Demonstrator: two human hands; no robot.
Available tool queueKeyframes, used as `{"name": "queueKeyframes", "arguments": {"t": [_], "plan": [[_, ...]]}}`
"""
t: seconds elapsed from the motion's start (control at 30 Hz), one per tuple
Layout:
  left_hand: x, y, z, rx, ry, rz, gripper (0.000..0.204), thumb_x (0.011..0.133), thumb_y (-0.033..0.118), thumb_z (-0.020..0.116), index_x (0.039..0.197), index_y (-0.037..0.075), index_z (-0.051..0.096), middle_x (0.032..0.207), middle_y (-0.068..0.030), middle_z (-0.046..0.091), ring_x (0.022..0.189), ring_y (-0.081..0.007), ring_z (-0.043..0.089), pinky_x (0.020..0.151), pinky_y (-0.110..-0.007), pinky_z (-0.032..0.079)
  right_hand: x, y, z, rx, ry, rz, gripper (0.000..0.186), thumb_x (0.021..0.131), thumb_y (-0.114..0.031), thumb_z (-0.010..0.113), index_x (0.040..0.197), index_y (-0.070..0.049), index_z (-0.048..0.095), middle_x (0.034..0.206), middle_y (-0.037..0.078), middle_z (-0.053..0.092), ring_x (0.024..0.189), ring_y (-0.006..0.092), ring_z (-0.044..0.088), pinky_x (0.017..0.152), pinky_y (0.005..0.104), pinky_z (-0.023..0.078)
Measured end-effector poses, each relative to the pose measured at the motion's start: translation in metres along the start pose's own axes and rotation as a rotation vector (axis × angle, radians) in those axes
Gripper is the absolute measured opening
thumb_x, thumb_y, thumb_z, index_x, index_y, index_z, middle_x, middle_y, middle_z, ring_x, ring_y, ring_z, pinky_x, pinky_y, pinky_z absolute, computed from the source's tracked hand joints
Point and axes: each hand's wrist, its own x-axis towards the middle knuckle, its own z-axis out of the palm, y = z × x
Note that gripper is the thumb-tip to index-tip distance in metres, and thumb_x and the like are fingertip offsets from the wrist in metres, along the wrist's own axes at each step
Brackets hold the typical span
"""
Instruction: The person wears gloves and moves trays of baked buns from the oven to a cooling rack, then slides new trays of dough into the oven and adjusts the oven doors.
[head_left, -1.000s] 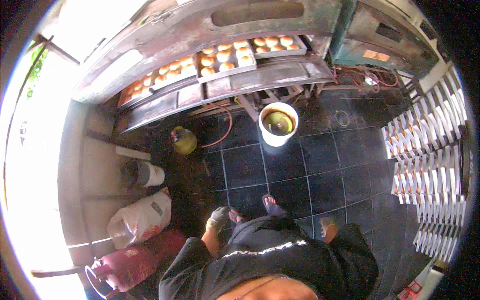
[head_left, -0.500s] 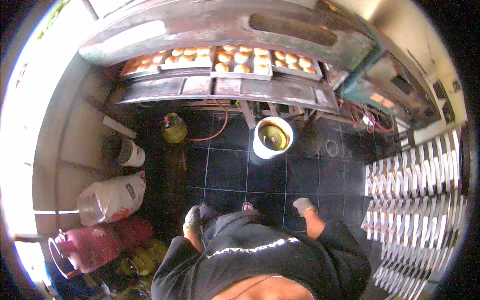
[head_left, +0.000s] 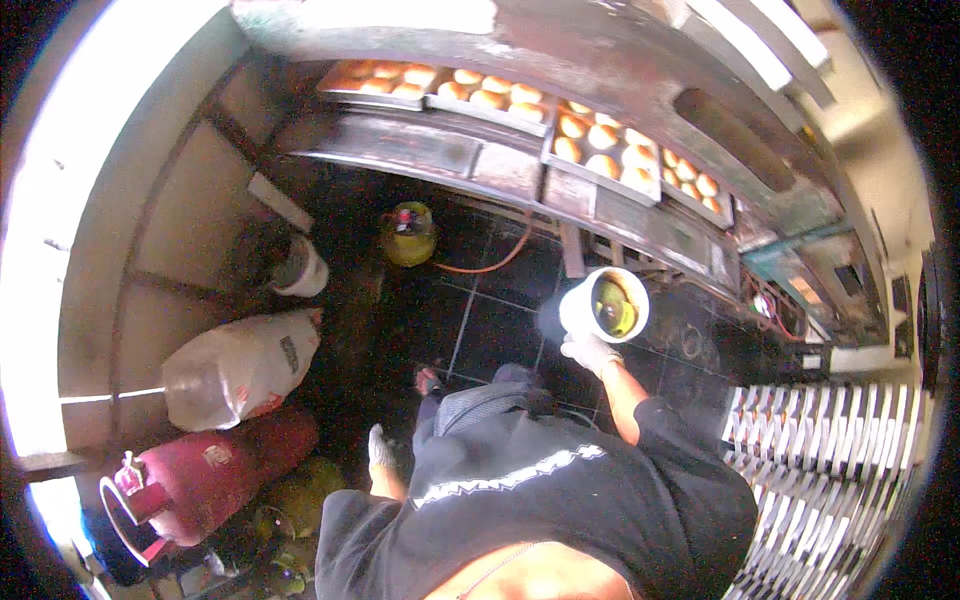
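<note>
My right hand (head_left: 592, 353), in a pale glove, is closed at the near side of a white bucket (head_left: 576, 308), just below its rim. Some of its fingers are hidden against the wall. Inside the bucket are dark contents with a yellow-green patch; I cannot make out what they are. My left hand (head_left: 379, 447), also gloved, hangs by my left side holding nothing, its fingers pointing forward. Ahead, trays (head_left: 485, 113) of browned round buns sit in the long opening of an oven (head_left: 600, 38).
A yellow-green gas cylinder (head_left: 410, 240) with an orange hose (head_left: 495, 264) stands below the oven. Along the left are a white container (head_left: 300, 270), a large white sack (head_left: 245, 365) and a red gas cylinder (head_left: 215, 480). Stacked metal trays (head_left: 820, 440) fill the right side.
My right hand has reached forward to the bucket, which appears shifted or tilted rightward. My left hand stays low by my side. The whole view has turned, swinging the oven's right end downward.
</note>
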Motion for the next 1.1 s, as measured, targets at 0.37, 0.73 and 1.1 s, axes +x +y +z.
{"name": "queueKeyframes", "arguments": {"t": [0.37,0.73,1.1], "plan": [[0.138,0.140,0.094,0.306,0.418,0.429,0.071,0.092,0.055,0.056,0.145,0.012,0.036,0.134,-0.0155,0.050,0.102,-0.0297,0.055,0.089,-0.046,0.046,0.262,-0.129,-0.067,-0.134,0.186,-0.251,0.034,0.083,-0.023,0.061,0.106,0.001,0.066,0.105,0.021,0.066,0.101,0.0339,0.063,0.089,0.0422,0.048],[0.074,0.087,0.252,1.569,0.866,-0.406,0.041,0.094,0.032,0.052,0.129,0.010,0.054,0.127,-0.0194,0.060,0.117,-0.0403,0.056,0.094,-0.047,0.048,0.540,-0.242,-0.236,-0.080,0.493,0.095,0.057,0.082,-0.029,0.061,0.132,-0.002,0.053,0.131,0.025,0.055,0.120,0.0403,0.056,0.100,0.0508,0.046],[0.132,0.142,0.246,1.358,0.511,0.280,0.048,0.093,0.036,0.057,0.127,0.003,0.057,0.122,-0.0110,0.063,0.111,-0.0242,0.060,0.097,-0.036,0.045,0.462,-0.214,-0.173,0.071,0.639,-0.265,0.050,0.084,-0.019,0.062,0.131,-0.005,0.053,0.129,0.023,0.056,0.120,0.0369,0.054,0.102,0.0451,0.043]]}}
